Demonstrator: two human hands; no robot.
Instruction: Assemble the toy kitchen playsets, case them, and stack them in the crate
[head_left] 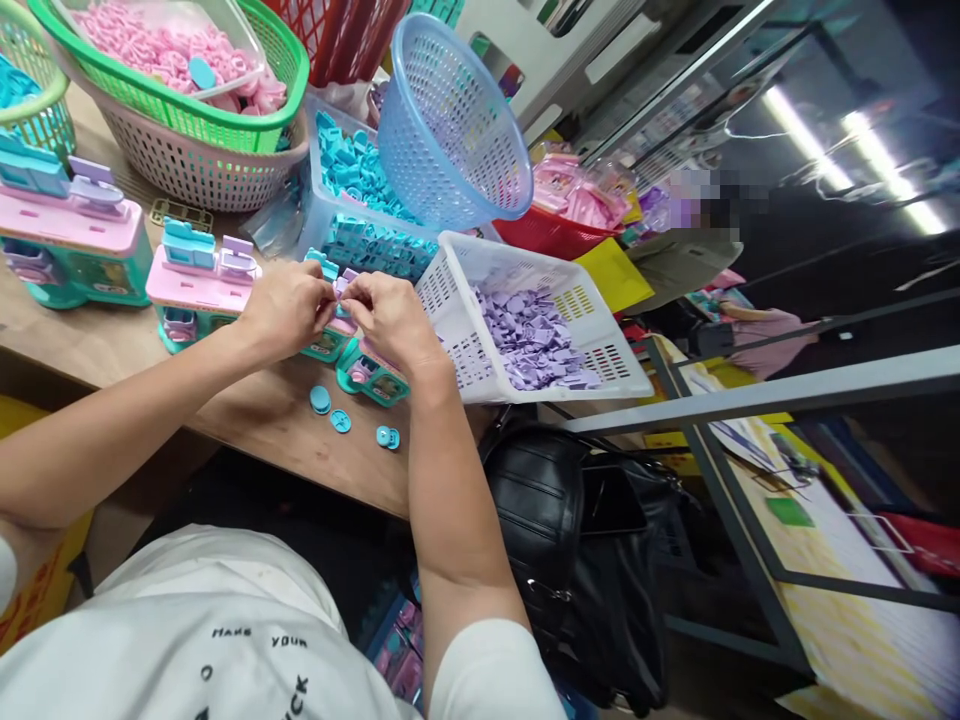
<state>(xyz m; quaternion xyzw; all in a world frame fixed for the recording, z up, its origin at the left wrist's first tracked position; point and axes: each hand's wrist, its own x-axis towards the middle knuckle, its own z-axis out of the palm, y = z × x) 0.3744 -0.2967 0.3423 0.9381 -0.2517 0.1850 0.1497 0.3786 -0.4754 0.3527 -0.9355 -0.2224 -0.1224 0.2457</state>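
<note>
My left hand (289,308) and my right hand (394,318) meet over a toy kitchen counter (326,345) on the table. Fingertips of both are pinched together around a small purple plastic part (345,281) at its top. The right fingers grip that part; what the left fingers pinch is hidden. A blue piece (322,262) stands up behind my left hand. Under my right wrist is another turquoise toy counter (373,372). To the left stand two pink-topped toy counters, one nearer (202,280) and one farther (82,230), bearing blue and purple pieces.
Blue discs (320,400) and a small blue part (387,437) lie near the table's front edge. Behind are a bin of turquoise parts (375,245), a blue basket (457,130) and a green basket (277,110). A white crate (630,375) holds purple parts; a black bag (540,480) sits below.
</note>
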